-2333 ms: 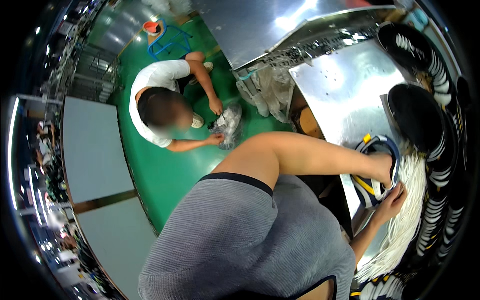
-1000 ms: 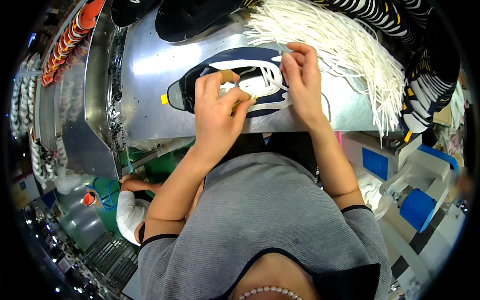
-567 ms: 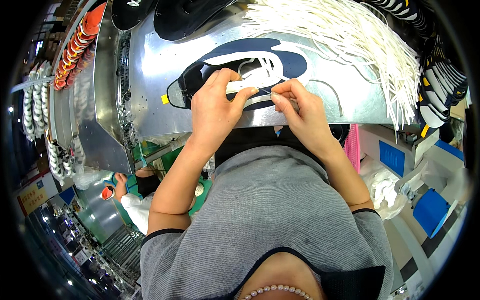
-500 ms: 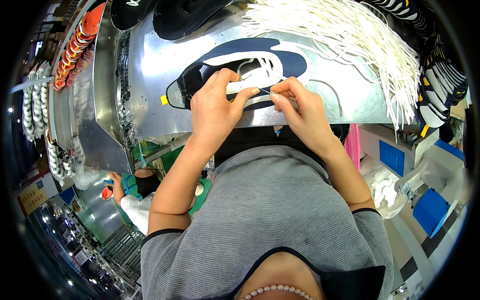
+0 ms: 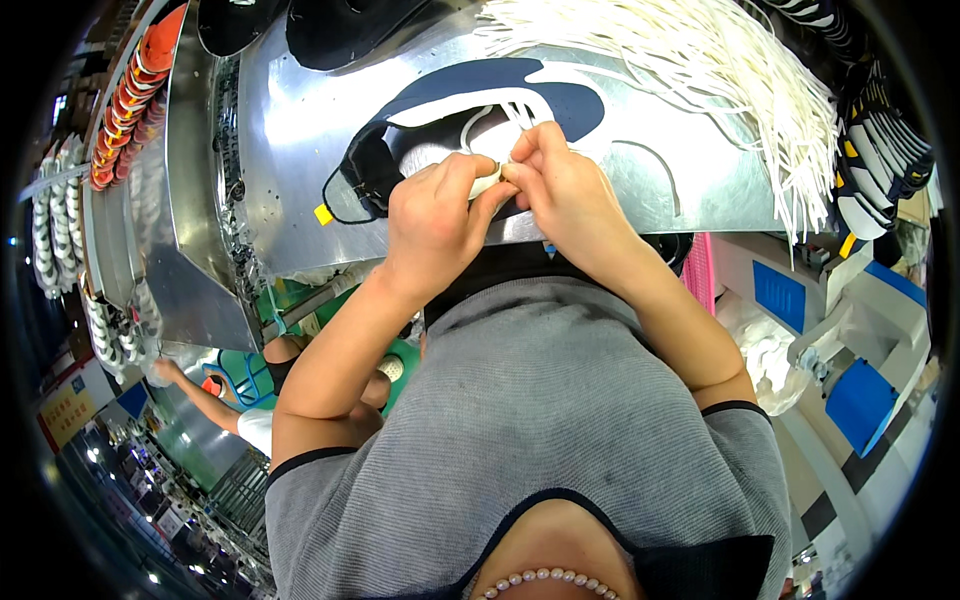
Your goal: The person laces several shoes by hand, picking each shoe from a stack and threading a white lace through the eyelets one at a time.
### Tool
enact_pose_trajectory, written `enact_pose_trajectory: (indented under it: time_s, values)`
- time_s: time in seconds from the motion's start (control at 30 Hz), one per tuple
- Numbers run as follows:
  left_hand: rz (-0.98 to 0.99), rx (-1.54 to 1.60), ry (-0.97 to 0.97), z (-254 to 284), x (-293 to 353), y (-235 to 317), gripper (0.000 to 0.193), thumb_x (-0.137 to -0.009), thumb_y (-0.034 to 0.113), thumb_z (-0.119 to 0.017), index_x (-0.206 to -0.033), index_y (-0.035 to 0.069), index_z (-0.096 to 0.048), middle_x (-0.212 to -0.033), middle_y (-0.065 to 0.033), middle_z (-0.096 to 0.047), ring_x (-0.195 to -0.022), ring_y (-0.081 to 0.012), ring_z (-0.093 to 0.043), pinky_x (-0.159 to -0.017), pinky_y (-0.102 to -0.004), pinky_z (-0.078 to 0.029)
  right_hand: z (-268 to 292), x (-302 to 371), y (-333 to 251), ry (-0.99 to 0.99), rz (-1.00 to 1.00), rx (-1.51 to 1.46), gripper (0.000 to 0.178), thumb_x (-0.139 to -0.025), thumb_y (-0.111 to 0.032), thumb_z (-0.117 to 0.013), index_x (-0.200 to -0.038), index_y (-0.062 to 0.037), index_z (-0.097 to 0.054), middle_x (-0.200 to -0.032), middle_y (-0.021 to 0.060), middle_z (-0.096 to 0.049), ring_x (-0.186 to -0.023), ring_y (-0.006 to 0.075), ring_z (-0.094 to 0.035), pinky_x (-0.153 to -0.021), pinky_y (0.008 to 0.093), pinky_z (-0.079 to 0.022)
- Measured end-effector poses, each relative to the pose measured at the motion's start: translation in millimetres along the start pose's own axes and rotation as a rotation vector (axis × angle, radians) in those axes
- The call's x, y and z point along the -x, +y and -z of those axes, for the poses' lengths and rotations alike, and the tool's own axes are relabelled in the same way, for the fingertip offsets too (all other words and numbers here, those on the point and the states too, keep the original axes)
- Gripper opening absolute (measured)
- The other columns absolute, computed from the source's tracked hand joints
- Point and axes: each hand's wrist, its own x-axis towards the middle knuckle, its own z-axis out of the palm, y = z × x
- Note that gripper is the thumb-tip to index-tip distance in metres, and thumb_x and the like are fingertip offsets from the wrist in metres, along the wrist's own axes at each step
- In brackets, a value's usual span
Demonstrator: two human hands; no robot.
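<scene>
A navy and white shoe upper (image 5: pixel 465 80) lies on the metal worktop, its toe to the right and a yellow tab at its heel. White shoelace (image 5: pixel 516 110) crosses its throat, and one loop curves into the opening. My left hand (image 5: pixel 435 215) is closed on the near edge of the upper, thumb and forefinger pinched. Against those fingertips my right hand (image 5: pixel 565 190) is closed in a pinch on the lace. The fingers mostly hide the lace's end and the near row of eyelets.
A large heap of white laces (image 5: pixel 690 80) covers the worktop's far right, and one loose lace (image 5: pixel 660 165) curves nearby. Black shoe pieces (image 5: pixel 350 30) lie at the far left. Stacked shoe uppers (image 5: pixel 875 160) stand at right. A co-worker's arm (image 5: pixel 205 400) shows at lower left.
My right hand has moved left and slightly up, so its fingertips now meet my left hand's. The shoe upper appears a little higher and further left. The co-worker's arm has stretched out leftward.
</scene>
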Motion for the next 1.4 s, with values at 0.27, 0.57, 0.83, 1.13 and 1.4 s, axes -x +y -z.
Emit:
enact_pose_trajectory:
  time_s: [0.27,0.57,0.83,1.13,1.4]
  values:
    - [-0.198,-0.06,0.161,-1.9,9.1,-0.6,0.03,-0.077,0.013,-0.081,-0.096,0.007,-0.058,-0.072,-0.0047,-0.061,-0.056,-0.0219,-0.056,-0.054,-0.0342,-0.044,47.1,-0.1,-28.2,-0.087,0.347,0.119,0.018,-0.088,-0.01,-0.064,-0.105,-0.0049,-0.064,-0.076,0.0123,-0.068,-0.062,0.0283,-0.066,-0.061,0.0383,-0.051]
    - [-0.275,-0.029,0.16,-0.1,20.1,-1.8,0.032,-0.075,0.012,-0.081,-0.093,0.009,-0.054,-0.067,-0.0035,-0.057,-0.055,-0.0217,-0.053,-0.053,-0.0329,-0.04,31.8,-13.7,-31.5,-0.347,0.085,0.331,0.021,-0.09,-0.014,-0.064,-0.108,-0.0039,-0.068,-0.083,0.0131,-0.071,-0.075,0.0247,-0.069,-0.071,0.0336,-0.053]
    - [-0.066,0.058,-0.071,15.2,18.8,10.0,0.055,-0.077,0.017,-0.084,-0.115,0.002,-0.047,-0.08,-0.0079,-0.066,-0.072,-0.0263,-0.066,-0.065,-0.0345,-0.049,71.7,-41.3,-36.7,-0.019,0.295,-0.421,0.017,-0.091,-0.01,-0.069,-0.105,-0.0013,-0.07,-0.088,0.0062,-0.072,-0.086,0.0115,-0.068,-0.084,0.0286,-0.055]
    - [0.571,0.342,0.007,13.8,-7.2,17.7,0.045,-0.085,0.02,-0.079,-0.12,0.0,-0.059,-0.112,-0.0105,-0.069,-0.098,-0.0171,-0.066,-0.086,-0.0297,-0.051,20.4,-22.5,-7.9,-0.077,0.115,-0.278,0.011,-0.086,-0.006,-0.071,-0.094,0.0011,-0.069,-0.091,0.0035,-0.062,-0.086,0.0114,-0.061,-0.079,0.0258,-0.048]
    - [0.52,0.039,0.131,6.6,-7.7,28.3,0.033,-0.078,0.015,-0.079,-0.106,0.006,-0.065,-0.107,-0.0084,-0.071,-0.099,-0.0273,-0.064,-0.09,-0.0372,-0.047,30.6,4.5,-19.5,0.067,0.112,-0.078,0.02,-0.093,-0.015,-0.068,-0.106,-0.0013,-0.061,-0.091,0.0111,-0.067,-0.086,0.0207,-0.068,-0.075,0.0317,-0.053]
